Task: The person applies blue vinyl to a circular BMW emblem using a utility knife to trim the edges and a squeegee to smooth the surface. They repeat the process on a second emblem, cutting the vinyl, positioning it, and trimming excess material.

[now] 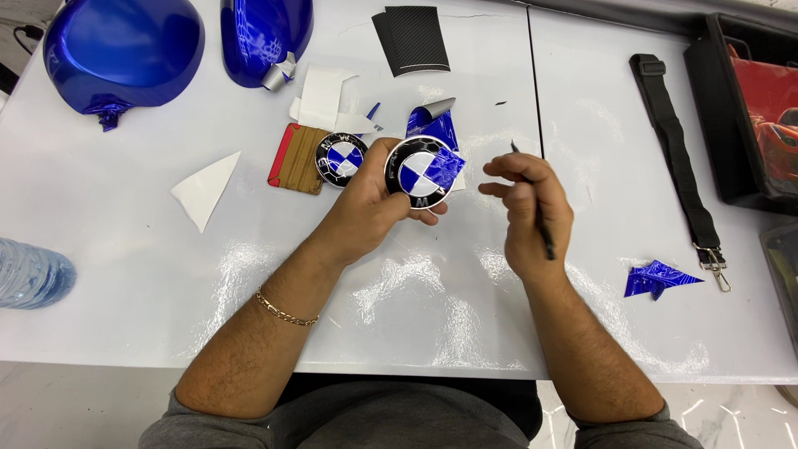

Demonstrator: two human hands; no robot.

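My left hand (370,204) grips a round car emblem (418,172) with a black rim and blue and white quarters, held just above the white table (150,274). A square of glossy blue film (443,165) covers its upper right quarter and sticks out past the rim. My right hand (532,208) is a little to the right of the emblem, fingers curled around a thin black tool (542,230) whose tip points up and away. A second round emblem (342,158) lies flat to the left, partly on a small wooden block with a red edge (298,160).
Two glossy blue wrapped car parts (125,50) (264,37) sit far left. White backing paper pieces (208,187) (324,96), black carbon-pattern sheets (411,37), a blue film scrap (657,278), a black strap with clip (677,158), a plastic bottle (29,274) and a black box at right (748,108) surround the hands.
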